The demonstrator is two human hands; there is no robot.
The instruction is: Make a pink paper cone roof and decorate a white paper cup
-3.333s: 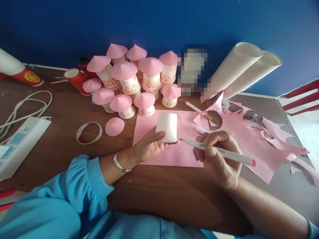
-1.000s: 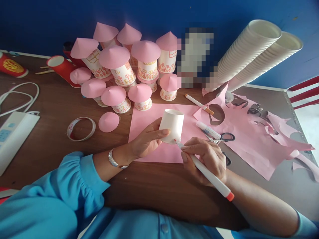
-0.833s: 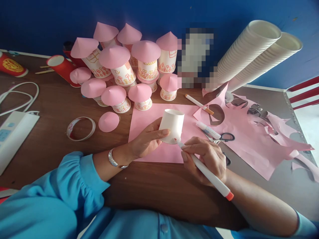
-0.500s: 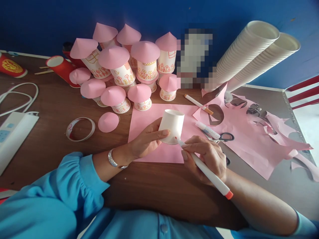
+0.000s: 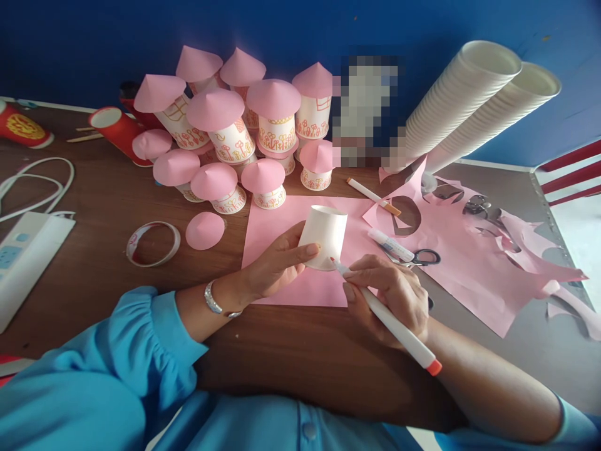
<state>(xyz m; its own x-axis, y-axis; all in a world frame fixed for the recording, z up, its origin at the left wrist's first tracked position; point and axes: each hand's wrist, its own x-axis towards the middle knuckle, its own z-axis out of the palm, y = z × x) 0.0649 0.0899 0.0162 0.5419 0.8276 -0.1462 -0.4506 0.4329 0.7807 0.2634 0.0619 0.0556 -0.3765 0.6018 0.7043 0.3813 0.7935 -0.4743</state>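
Observation:
A plain white paper cup (image 5: 325, 228) is held by my left hand (image 5: 277, 263), thumb across its front and the other fingers behind it or hidden. The cup's narrower end faces up. My right hand (image 5: 389, 297) grips a white marker (image 5: 389, 329) with an orange-red end. Its red tip is at the cup's lower front, touching or nearly so. Any mark there is too small to make out. Under the cup lies a pink paper sheet (image 5: 265, 216). Right of it are a glue stick (image 5: 392, 245) and scissors (image 5: 426, 257), partly covered.
Several decorated cups with pink cone tops (image 5: 277, 100) stand at the back. Two tall cup stacks (image 5: 462, 94) lean at the back right. Cut pink paper (image 5: 474, 275) covers the right side. A tape roll (image 5: 153, 244), a pink cone (image 5: 205, 230) and a power strip (image 5: 35, 260) lie left.
Both hands, the cup and the marker hold almost the same place. The view has shifted very slightly; the marker tip stays at the cup's lower front.

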